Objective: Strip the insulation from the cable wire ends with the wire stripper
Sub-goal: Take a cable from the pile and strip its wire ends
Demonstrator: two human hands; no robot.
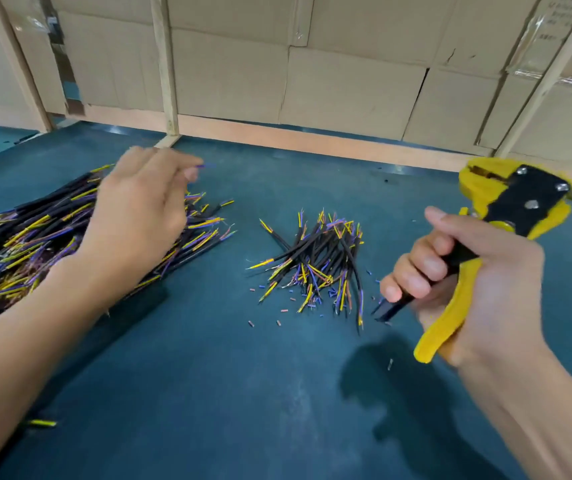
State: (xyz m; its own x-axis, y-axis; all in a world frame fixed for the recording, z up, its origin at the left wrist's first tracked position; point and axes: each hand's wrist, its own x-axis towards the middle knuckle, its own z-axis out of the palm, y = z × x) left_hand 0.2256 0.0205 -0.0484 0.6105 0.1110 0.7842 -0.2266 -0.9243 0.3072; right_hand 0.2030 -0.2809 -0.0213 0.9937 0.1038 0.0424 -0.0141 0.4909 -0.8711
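The blue-green table (208,393) carries a big heap of black cables (28,244) under the left hand (139,216), whose curled fingers pinch one blurred cable end (204,165). Between the hands lies a smaller cable pile (315,261) amid insulation scraps (279,322). The right hand (478,289) clasps the yellow-black wire stripper (506,209), head raised above the fist.

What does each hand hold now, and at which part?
The right hand grips the wire stripper by its two handles. The left hand is over the big cable pile; whether it pinches a cable cannot be told.
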